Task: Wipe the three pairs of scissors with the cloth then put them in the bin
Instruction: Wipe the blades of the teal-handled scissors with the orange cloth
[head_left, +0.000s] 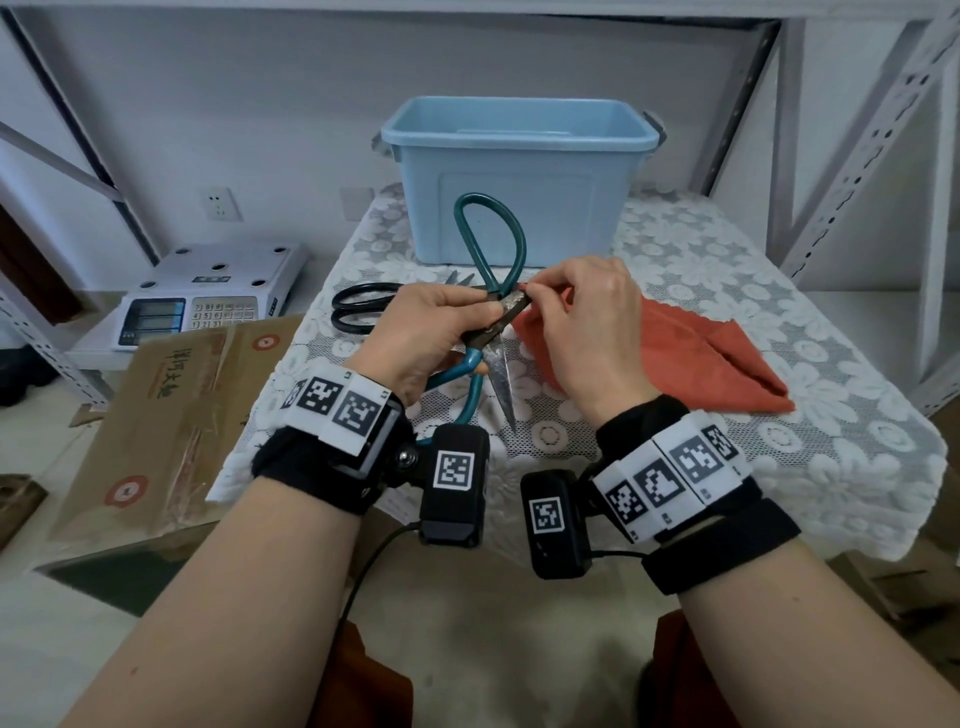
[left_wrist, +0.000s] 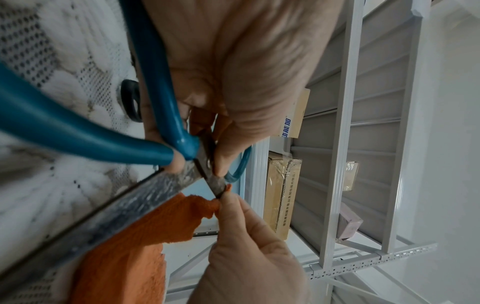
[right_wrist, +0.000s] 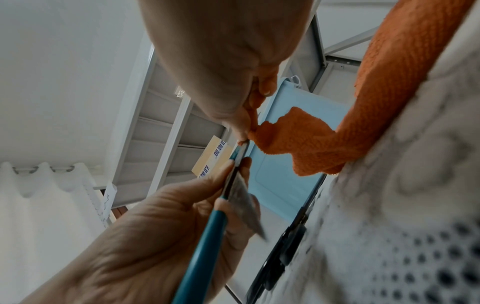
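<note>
My left hand (head_left: 485, 312) grips the teal-handled scissors (head_left: 491, 244) near the pivot and holds them spread wide above the lace-covered table (head_left: 727, 249). One blade (head_left: 501, 384) points down toward me. My right hand (head_left: 530, 297) pinches a corner of the orange cloth (head_left: 675, 358) around the tip of the other blade; the rest of the cloth lies on the table. In the left wrist view the cloth (left_wrist: 135, 246) hangs under the long blade (left_wrist: 103, 216). Black scissors (head_left: 363, 306) lie left of my hands. The light blue bin (head_left: 519, 171) stands behind.
An electronic scale (head_left: 208, 291) and a cardboard box (head_left: 171, 415) sit left of the table, lower down. Grey metal shelf uprights (head_left: 857, 156) rise at the right and behind. The table's front edge hangs just before my wrists.
</note>
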